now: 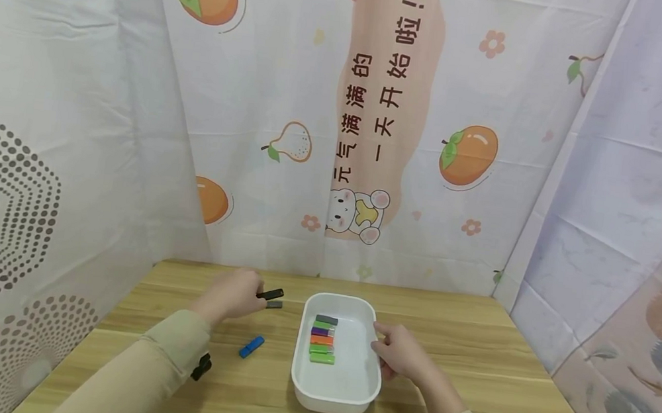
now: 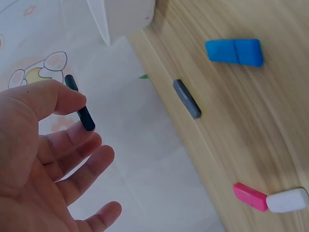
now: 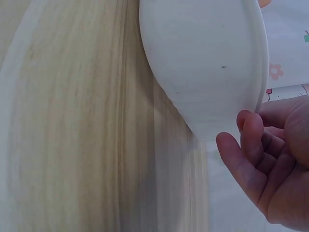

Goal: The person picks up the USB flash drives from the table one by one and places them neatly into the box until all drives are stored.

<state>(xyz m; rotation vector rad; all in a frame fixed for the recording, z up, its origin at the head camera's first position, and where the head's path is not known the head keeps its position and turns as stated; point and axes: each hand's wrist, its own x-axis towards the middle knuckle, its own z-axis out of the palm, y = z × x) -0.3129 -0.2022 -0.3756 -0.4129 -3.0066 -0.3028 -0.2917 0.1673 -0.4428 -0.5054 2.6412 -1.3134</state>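
Observation:
My left hand [image 1: 236, 296] is at the far left of the table. In the left wrist view its thumb and index finger pinch a slim black stick [image 2: 85, 118], shaped like a USB drive, and the other fingers are spread. Below lies a grey stick [image 2: 187, 99] on the wood, with a blue stick [image 2: 234, 52] nearer. My right hand [image 1: 399, 354] is at the right side of a white tray [image 1: 336, 403] and holds its rim. A row of several coloured sticks [image 1: 322, 340], green, orange, purple and grey, lies along the tray's left half.
A pink piece [image 2: 250, 196] and a white piece [image 2: 287, 200] lie side by side on the wooden table [image 1: 445, 390]; my left arm hides them in the head view. A printed curtain [image 1: 272, 194] hangs behind the table's far edge and along both sides.

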